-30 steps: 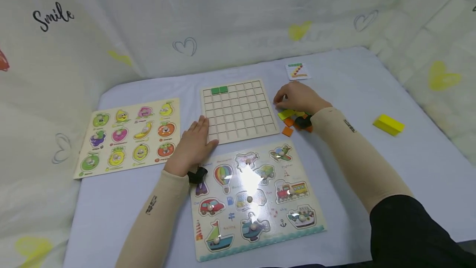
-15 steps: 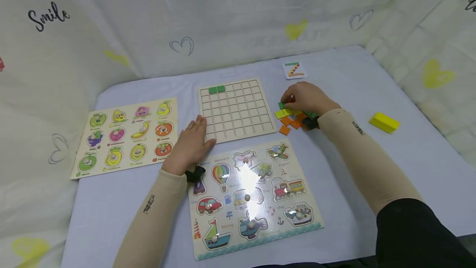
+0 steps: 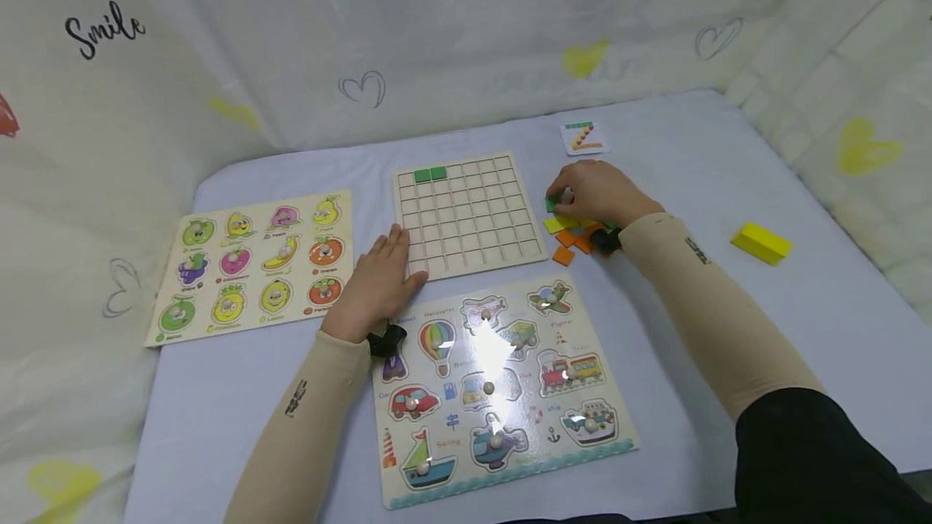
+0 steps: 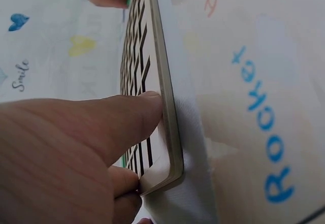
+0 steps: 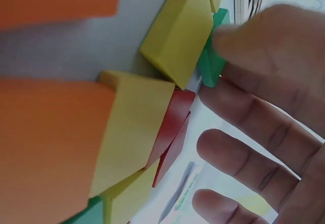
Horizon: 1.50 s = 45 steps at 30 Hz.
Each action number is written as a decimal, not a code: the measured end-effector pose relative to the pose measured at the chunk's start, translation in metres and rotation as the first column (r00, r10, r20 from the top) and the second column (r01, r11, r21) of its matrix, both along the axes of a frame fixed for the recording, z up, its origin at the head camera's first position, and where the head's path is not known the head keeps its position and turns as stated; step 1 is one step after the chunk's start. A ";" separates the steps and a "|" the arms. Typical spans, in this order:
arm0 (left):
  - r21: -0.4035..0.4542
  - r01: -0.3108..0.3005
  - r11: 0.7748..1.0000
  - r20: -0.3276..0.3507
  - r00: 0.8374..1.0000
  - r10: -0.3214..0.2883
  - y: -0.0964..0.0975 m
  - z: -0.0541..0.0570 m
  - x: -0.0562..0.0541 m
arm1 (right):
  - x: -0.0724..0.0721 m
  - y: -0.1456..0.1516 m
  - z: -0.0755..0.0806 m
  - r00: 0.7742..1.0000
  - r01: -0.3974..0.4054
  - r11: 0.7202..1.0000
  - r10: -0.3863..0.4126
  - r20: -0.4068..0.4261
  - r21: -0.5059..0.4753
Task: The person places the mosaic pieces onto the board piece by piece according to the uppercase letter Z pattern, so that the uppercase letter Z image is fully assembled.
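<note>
In the head view my left hand [image 3: 374, 285] rests at the near left corner of a pale grid board [image 3: 473, 217], fingers straight along its side. In the left wrist view the thumb [image 4: 137, 113] lies on the board's edge. Two green tiles [image 3: 430, 175] sit in the board's top row. To the right of the board, my right hand [image 3: 600, 191] reaches over a small pile of coloured tiles [image 3: 564, 238]. Its thumb and index finger pinch a green tile [image 5: 212, 61] in the right wrist view. Yellow tiles [image 5: 177, 33], orange tiles [image 5: 51, 142] and red tiles [image 5: 172, 127] lie beside it.
A card [image 3: 583, 138] with a coloured Z pattern lies behind the right hand. A vehicle puzzle board [image 3: 510, 475] lies in front, and a fruit puzzle board [image 3: 251, 269] at left. A yellow block [image 3: 760, 243] stands at far right. Printed cloth [image 3: 466, 39] hangs behind.
My right hand has shifted slightly right over the pile, and a green tile now shows at its fingertips. The left hand and the board have stayed in place.
</note>
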<state>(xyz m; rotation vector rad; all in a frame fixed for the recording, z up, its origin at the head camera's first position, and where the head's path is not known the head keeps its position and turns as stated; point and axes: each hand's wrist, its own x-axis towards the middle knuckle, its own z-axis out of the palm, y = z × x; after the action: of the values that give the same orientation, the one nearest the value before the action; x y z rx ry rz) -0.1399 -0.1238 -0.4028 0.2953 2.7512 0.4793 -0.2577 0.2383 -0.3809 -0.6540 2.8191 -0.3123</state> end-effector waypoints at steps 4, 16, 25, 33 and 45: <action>0.002 0.001 1.000 -0.004 1.000 -0.001 0.001 0.001 -0.001 | 0.001 -0.001 0.003 1.000 -0.011 1.000 0.011 -0.001 0.017; -0.008 -0.007 1.000 0.006 1.000 0.007 -0.001 0.002 -0.001 | -0.003 -0.008 0.002 0.999 -0.005 1.000 0.004 0.040 0.027; -0.012 -0.013 1.000 0.011 1.000 0.013 -0.003 0.004 -0.002 | -0.028 -0.027 0.007 0.998 -0.045 0.999 0.046 0.043 -0.025; -0.004 -0.009 1.000 0.020 1.000 0.009 0.000 0.007 0.002 | -0.050 -0.067 0.008 0.993 -0.105 0.994 0.107 0.043 -0.034; 0.000 -0.029 1.000 0.007 1.000 0.029 -0.002 0.009 0.003 | -0.082 -0.135 0.006 0.985 -0.145 0.988 0.149 0.090 -0.045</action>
<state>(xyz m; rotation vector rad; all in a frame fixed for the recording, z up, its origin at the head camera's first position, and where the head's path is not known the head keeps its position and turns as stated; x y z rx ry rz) -0.1369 -0.1256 -0.3943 0.2543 2.7521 0.4873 -0.3399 0.1036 -0.3747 -0.8290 2.6648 -0.3605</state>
